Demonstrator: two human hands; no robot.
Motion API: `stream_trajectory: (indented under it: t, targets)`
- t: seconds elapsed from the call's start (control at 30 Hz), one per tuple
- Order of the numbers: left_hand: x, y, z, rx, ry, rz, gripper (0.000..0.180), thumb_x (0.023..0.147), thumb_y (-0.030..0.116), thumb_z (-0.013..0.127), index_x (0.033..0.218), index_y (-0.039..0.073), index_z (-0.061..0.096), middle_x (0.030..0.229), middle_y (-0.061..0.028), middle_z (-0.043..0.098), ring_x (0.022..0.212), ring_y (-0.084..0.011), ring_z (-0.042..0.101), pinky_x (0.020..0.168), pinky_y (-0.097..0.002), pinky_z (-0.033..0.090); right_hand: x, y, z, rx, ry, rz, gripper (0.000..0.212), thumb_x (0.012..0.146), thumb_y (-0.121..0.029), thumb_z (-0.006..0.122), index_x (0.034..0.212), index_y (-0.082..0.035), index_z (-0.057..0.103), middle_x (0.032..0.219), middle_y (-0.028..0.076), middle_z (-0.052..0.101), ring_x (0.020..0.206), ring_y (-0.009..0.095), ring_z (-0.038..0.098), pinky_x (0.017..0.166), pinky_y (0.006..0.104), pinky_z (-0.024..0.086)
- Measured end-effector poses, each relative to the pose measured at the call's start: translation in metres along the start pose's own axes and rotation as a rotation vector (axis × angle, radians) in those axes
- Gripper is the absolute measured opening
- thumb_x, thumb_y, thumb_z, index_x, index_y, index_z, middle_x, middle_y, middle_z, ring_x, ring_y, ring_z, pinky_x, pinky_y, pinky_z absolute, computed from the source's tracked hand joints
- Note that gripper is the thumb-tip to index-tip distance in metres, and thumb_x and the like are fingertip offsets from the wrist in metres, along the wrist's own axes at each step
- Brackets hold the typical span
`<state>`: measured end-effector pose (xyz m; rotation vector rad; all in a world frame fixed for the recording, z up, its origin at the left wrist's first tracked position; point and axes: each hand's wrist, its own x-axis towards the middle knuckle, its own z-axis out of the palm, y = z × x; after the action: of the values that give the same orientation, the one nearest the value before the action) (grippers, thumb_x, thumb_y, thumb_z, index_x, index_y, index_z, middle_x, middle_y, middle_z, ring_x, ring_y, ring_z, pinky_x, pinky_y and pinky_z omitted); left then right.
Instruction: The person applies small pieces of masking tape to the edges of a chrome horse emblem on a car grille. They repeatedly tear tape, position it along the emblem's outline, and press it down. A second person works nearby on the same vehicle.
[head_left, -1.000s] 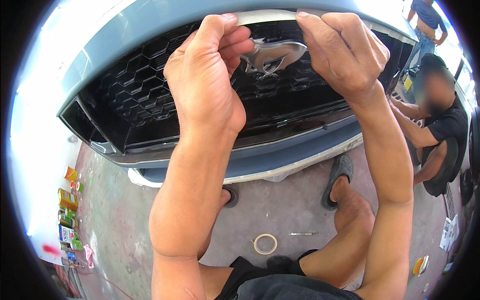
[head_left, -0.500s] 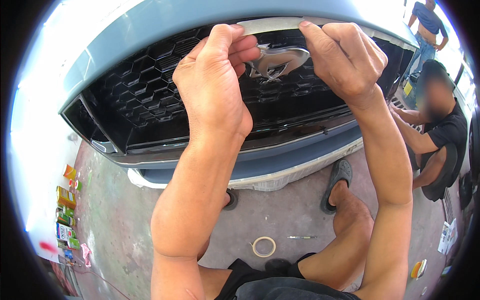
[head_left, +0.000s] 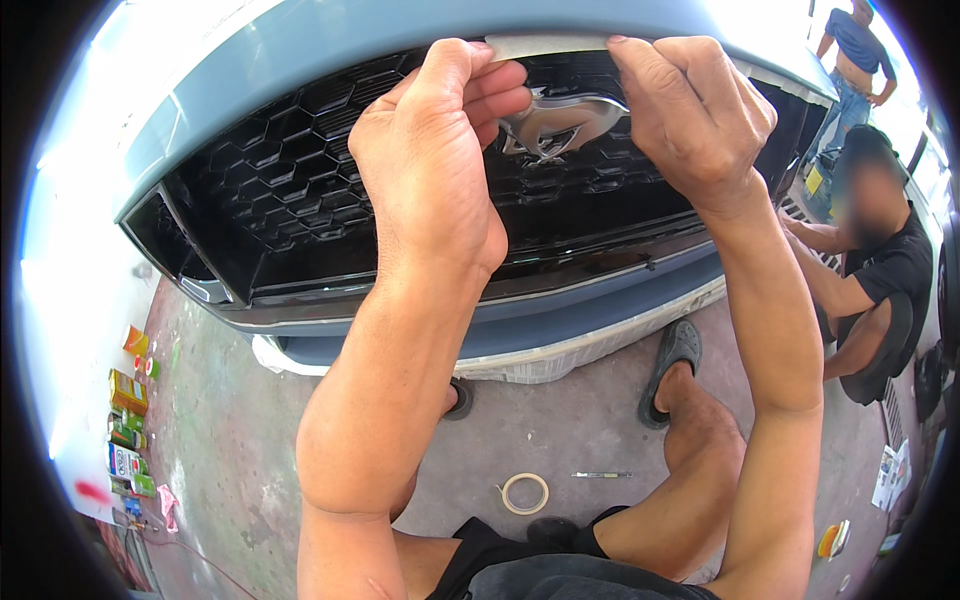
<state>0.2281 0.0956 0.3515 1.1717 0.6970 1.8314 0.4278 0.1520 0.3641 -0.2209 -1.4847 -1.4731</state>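
A strip of pale masking tape (head_left: 555,45) stretches between my two hands along the top edge of a car's black grille (head_left: 290,150). My left hand (head_left: 430,150) pinches its left end between thumb and index finger, the other fingers curled in front of the grille. At the strip's right end, my right hand (head_left: 700,115) is closed with the thumb on the tape; its fingertips are partly hidden. Between the hands a silver emblem (head_left: 575,120) shows on the grille. Above the strip runs the grey-blue hood edge (head_left: 330,50).
A masking tape roll (head_left: 505,493) and a thin pen-like tool (head_left: 602,475) lie on the concrete floor. Masking sheet (head_left: 520,368) lines the bumper's lower edge. At right a person (head_left: 880,270) crouches; another (head_left: 857,60) stands behind. Several cans (head_left: 127,392) line the left wall.
My left hand has shifted slightly right and up with its end of the tape. My right hand has risen a little, and the tape between them looks slightly shorter.
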Motion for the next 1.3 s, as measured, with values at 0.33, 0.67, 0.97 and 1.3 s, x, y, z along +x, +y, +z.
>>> stream_trajectory:
  t: [0.33, 0.67, 0.97, 1.3]
  targets:
    - [0.003, 0.005, -0.001, 0.002, -0.021, -0.017, 0.022, 0.093, 0.024, 0.068, 0.100, 0.003, 0.073, 0.096, -0.0104, 0.076, 0.086, -0.0157, 0.070, 0.082, -0.0313, 0.048, -0.001, 0.001, 0.000, -0.011, -0.003, -0.003, 0.022, 0.069, -0.004, 0.080, 0.089, -0.010, 0.077, 0.072, -0.003, 0.055, 0.058, 0.009, 0.059, 0.051, 0.0227, 0.047]
    - [0.003, 0.005, 0.002, -0.026, 0.000, 0.003, 0.025, 0.091, 0.020, 0.067, 0.095, -0.002, 0.076, 0.089, -0.0123, 0.075, 0.082, -0.0170, 0.069, 0.083, -0.0322, 0.045, 0.008, -0.008, -0.012, 0.021, -0.147, 0.069, 0.021, 0.077, 0.000, 0.084, 0.097, -0.005, 0.078, 0.077, 0.003, 0.065, 0.065, 0.015, 0.067, 0.058, 0.0242, 0.054]
    - [0.003, 0.002, -0.006, 0.035, -0.079, 0.033, 0.023, 0.095, 0.023, 0.066, 0.102, 0.002, 0.074, 0.097, -0.0106, 0.076, 0.088, -0.0153, 0.070, 0.085, -0.0314, 0.048, 0.008, -0.013, -0.014, 0.007, -0.157, 0.104, 0.022, 0.077, -0.001, 0.085, 0.098, -0.006, 0.079, 0.077, 0.003, 0.065, 0.065, 0.015, 0.066, 0.058, 0.0243, 0.054]
    - [0.004, 0.002, -0.004, -0.013, -0.052, 0.009, 0.021, 0.090, 0.017, 0.068, 0.095, -0.001, 0.077, 0.089, -0.0105, 0.075, 0.083, -0.0156, 0.068, 0.083, -0.0325, 0.044, 0.005, -0.014, -0.011, 0.011, -0.147, 0.140, 0.023, 0.076, -0.001, 0.085, 0.097, -0.006, 0.078, 0.078, 0.003, 0.065, 0.066, 0.016, 0.066, 0.060, 0.0259, 0.054]
